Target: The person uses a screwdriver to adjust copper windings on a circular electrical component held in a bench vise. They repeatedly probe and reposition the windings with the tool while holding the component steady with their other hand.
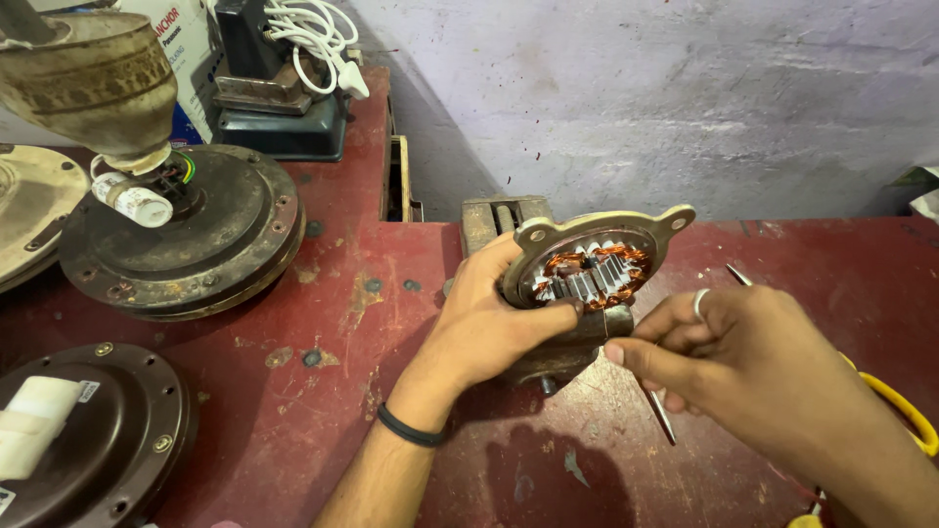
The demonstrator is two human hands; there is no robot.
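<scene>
Left hand [489,318] grips motor housing [587,269]; right hand [729,352] touches it.

The left hand [489,318] comes up from the lower middle, forearm bare, a dark band round the wrist. Its palm faces right, fingers curled away behind what it grips, thumb laid flat across the front and pointing toward the other hand. The right hand [729,352] enters from the lower right corner, back of the hand upward, wrist bent slightly inward. Its thumb and forefinger are pinched together at their tips, just beside the left thumb. A ring sits on one of its fingers.
</scene>
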